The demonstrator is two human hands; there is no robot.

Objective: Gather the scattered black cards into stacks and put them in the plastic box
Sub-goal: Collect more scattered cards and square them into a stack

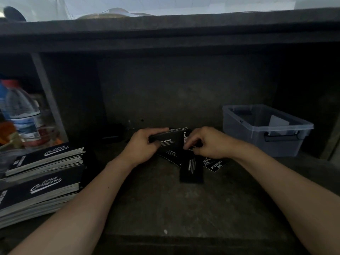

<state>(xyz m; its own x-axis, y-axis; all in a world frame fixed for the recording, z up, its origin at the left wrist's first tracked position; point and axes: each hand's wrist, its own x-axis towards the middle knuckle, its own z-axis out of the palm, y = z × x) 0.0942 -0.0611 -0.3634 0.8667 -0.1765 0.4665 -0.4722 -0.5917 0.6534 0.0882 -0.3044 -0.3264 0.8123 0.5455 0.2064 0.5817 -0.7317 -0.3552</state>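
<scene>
My left hand (142, 145) grips a thick stack of black cards (170, 139) with white lettering, held just above the dark shelf floor. My right hand (207, 141) pinches the right end of the stack with its fingertips on a card there. Under and in front of the hands lie loose black cards: one long card (191, 169) pointing toward me, and one (215, 165) angled to the right. The clear plastic box (265, 129) stands open at the right, with a pale card leaning inside it.
Two piles of black booklets (46, 173) sit at the left front. Behind them stand a water bottle (23, 115) and other clutter beside a grey upright post (48, 100). A dark shelf ledge (165, 34) overhangs the space.
</scene>
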